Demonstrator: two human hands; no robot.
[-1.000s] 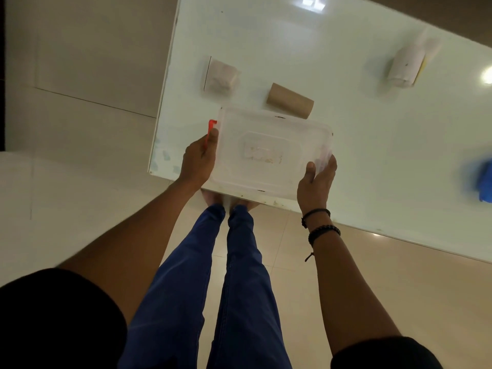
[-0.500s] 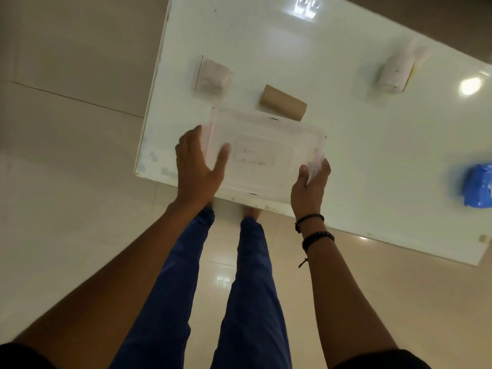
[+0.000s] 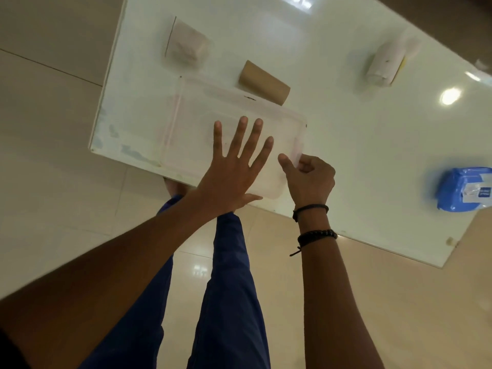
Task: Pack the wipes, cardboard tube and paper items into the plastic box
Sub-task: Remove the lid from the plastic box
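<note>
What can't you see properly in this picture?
Head view only:
- Inside the clear plastic box: hidden by its cloudy lid and the flat left hand.
- What the right hand pinches at the box's side: covered by its fingers.
- Blue wipes pack: cut off by the right edge; label too small.

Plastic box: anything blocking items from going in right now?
Yes. The plastic box looks lidded, with the left hand flat on top and the right hand pinching its right-edge latch. The cardboard tube and wipes remain outside on the table.
</note>
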